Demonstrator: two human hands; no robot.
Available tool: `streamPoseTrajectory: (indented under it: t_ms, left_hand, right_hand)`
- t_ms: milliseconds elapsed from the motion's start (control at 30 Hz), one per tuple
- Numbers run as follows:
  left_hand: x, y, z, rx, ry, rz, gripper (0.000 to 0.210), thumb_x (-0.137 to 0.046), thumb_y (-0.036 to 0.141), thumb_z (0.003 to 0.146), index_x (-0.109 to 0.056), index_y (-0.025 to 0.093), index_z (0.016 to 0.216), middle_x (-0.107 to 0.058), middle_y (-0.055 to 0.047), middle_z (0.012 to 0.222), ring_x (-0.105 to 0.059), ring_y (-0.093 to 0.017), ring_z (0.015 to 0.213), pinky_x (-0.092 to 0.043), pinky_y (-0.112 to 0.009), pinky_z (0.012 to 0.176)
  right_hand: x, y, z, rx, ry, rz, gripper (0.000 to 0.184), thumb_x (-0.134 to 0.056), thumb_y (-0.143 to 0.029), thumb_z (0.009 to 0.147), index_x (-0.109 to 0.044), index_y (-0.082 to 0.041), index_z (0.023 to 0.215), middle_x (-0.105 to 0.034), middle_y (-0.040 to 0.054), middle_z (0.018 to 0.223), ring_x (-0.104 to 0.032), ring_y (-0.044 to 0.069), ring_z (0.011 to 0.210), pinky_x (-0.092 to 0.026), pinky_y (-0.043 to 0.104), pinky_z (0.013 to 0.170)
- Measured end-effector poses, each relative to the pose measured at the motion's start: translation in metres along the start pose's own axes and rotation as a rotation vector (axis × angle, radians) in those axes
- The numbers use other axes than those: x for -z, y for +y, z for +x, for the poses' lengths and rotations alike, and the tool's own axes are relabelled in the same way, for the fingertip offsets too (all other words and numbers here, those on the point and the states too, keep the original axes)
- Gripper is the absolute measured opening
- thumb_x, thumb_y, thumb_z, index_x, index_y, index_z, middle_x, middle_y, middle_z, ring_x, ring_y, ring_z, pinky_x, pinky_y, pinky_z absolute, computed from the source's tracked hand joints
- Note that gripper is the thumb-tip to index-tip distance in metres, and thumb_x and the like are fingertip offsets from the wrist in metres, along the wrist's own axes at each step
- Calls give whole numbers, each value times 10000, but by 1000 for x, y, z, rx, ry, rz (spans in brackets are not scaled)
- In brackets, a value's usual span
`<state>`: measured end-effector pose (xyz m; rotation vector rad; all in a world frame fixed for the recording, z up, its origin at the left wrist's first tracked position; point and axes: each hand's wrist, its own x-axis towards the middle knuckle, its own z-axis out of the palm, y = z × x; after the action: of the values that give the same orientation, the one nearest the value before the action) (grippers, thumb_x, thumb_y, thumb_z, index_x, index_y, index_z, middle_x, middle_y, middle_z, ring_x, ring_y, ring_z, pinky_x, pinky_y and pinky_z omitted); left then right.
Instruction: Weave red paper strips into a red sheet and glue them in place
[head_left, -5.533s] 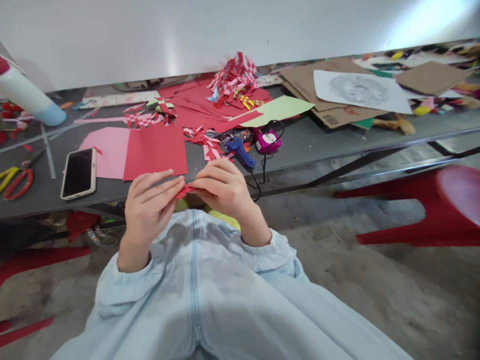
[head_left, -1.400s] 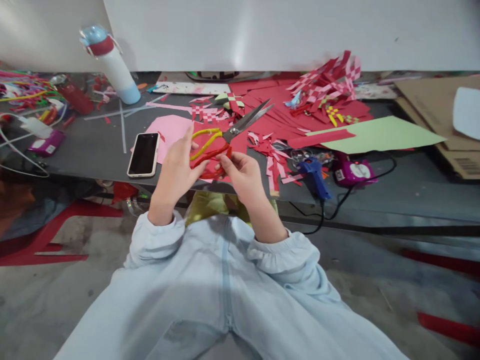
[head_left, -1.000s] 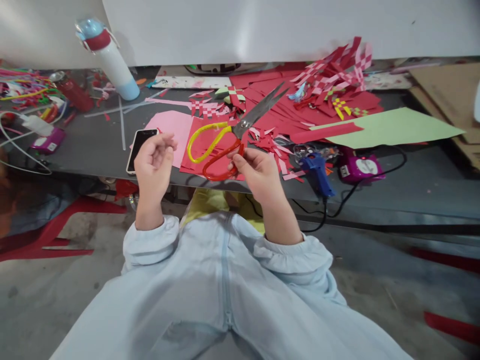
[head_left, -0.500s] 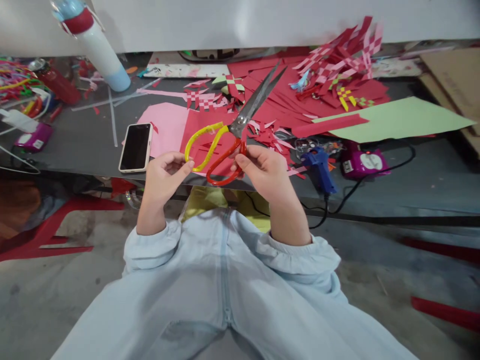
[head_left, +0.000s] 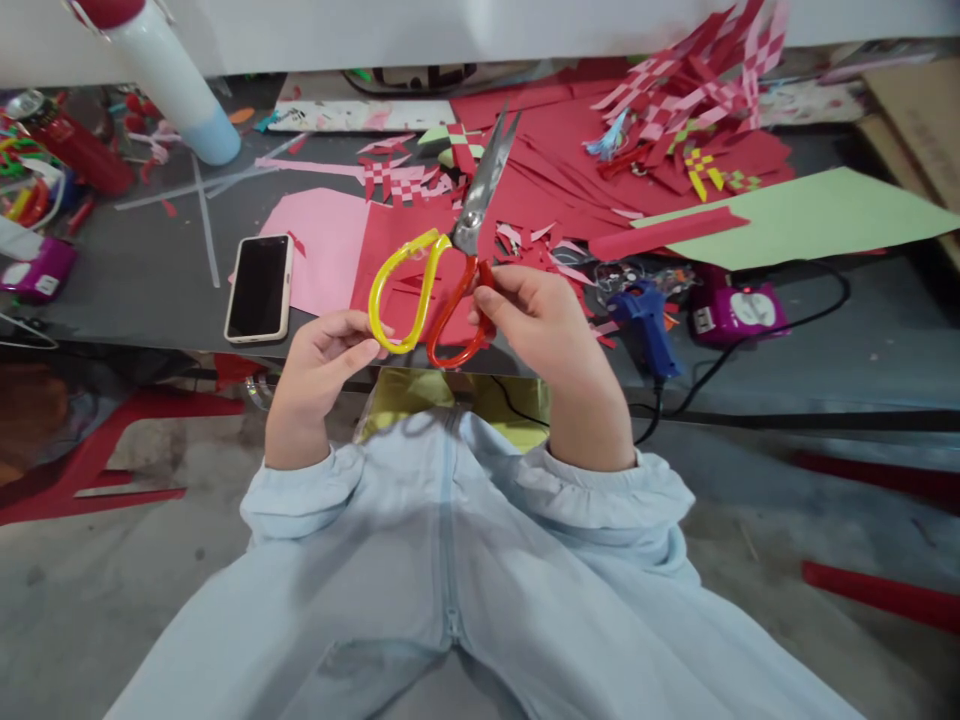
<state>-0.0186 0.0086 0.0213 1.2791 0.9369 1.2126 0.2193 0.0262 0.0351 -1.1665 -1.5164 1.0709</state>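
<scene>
A pair of scissors (head_left: 470,228) is held up over the front of the table, its metal blades pointing away from me and slightly parted. My left hand (head_left: 322,365) pinches the yellow handle loop at its lower left side. The red loop is gripped between the thumb and fingers of my right hand (head_left: 536,320). Behind the scissors lie red paper (head_left: 559,185), a pink sheet (head_left: 322,250) and small red and pink scraps (head_left: 525,240). A phone (head_left: 259,288) rests face up to the left of the scissors.
A blue glue gun (head_left: 646,325) with a black cord lies right of my right hand, beside a purple box (head_left: 739,315). Green paper (head_left: 810,220) and checkered woven strips (head_left: 682,90) are farther back. A white-and-blue bottle (head_left: 176,90) and red bottle (head_left: 71,145) stand at left.
The scissors have turned a little counterclockwise, and their blades have come closer together. Both hands still hold the loops. The view has shifted slightly, with the table's contents appearing higher.
</scene>
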Motion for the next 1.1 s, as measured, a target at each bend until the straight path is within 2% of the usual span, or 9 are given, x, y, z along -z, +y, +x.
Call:
streamPoseTrajectory:
  t_ms: [233, 567, 800, 933, 1100]
  left_hand:
    - [-9, 3, -2, -12, -188, -122, 211, -844, 419, 747, -791, 222, 800, -681, -27, 756, -638, -143, 722, -536, -267, 689]
    - [-12, -4, -4, -67, -393, -245, 174, -719, 387, 878, -792, 240, 936, -579, -38, 812, -564, -147, 729, -472, -306, 670]
    - [-14, -2, -6, -35, -407, -287, 135, -700, 346, 892, -735, 217, 913, -538, -23, 828, -570, -135, 727, -475, -289, 677]
    - [-13, -2, -6, -9, -364, -250, 169, -726, 375, 868, -714, 208, 887, -542, -24, 833, -580, -141, 735, -495, -287, 688]
    - [-11, -4, -5, 30, -286, -174, 214, -807, 392, 783, -697, 217, 839, -566, -22, 827, -592, -146, 727, -530, -290, 687]
  right_hand:
    - [-1, 1, 3, -71, -83, -6, 222, -578, -182, 908, -548, -217, 691, -569, -21, 627, -520, 118, 562, -420, 274, 568]
    - [-7, -1, 4, -102, -139, 8, 281, -544, -104, 902, -516, -207, 642, -536, -28, 603, -462, 109, 561, -358, 260, 553]
    - [-7, -1, 4, -102, -168, 33, 282, -544, -112, 903, -497, -200, 639, -504, -32, 602, -418, 98, 562, -336, 251, 545]
    - [-5, -1, 4, -114, -148, 14, 286, -532, -88, 904, -506, -202, 642, -507, -33, 594, -430, 97, 551, -350, 253, 552]
    - [-2, 0, 4, -103, -125, -6, 268, -570, -141, 902, -524, -211, 647, -528, -33, 586, -474, 108, 532, -376, 265, 551]
